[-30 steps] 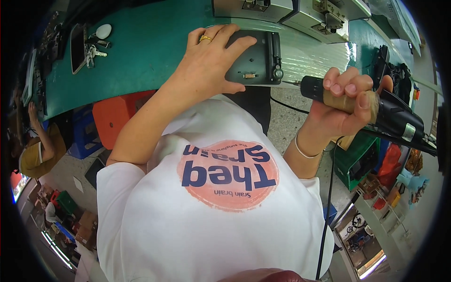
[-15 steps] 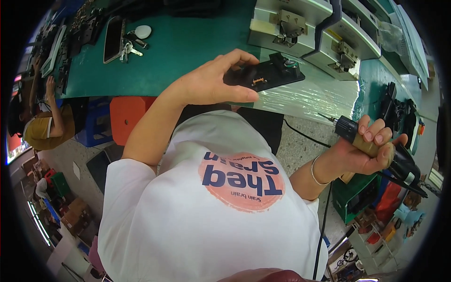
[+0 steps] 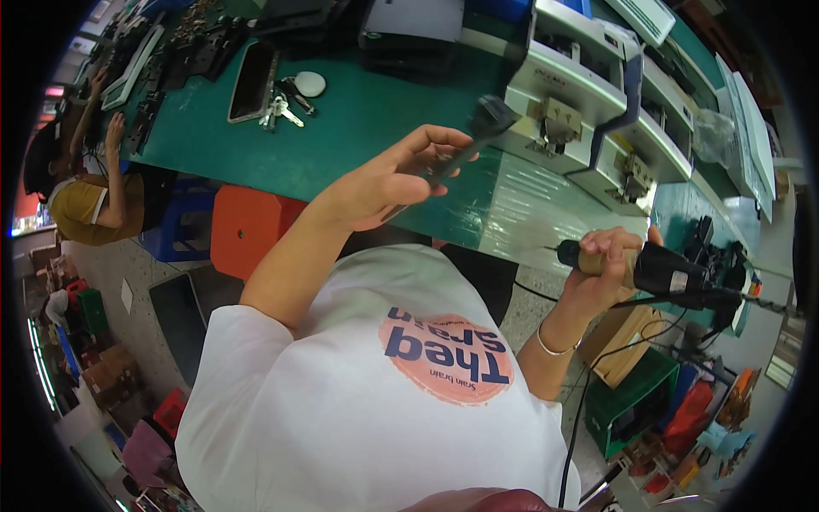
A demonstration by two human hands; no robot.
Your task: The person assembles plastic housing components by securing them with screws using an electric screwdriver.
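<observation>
My left hand [image 3: 383, 183] is closed on a flat black plastic part [image 3: 488, 121], held between thumb and fingers above the near edge of the green table. The part stands tilted, nearly edge-on, with a raised block at its far end; motion blurs it. My right hand [image 3: 602, 266] grips a corded electric screwdriver [image 3: 672, 270] with a black body and a tan wrapped section. Its thin bit points left, toward the table edge, apart from the black part.
Silver machines with metal brackets [image 3: 559, 128] stand at the back right beside a clear plastic sheet [image 3: 537, 200]. A phone [image 3: 253, 81] and keys [image 3: 280, 111] lie on the table [image 3: 192, 128]. An orange stool [image 3: 247, 232] is at left. Another person [image 3: 94, 205] works at far left.
The black part has swung from lying nearly flat to edge-on, and its far end has moved left. My right hand has shifted left with the screwdriver, now more level. The view has shifted too.
</observation>
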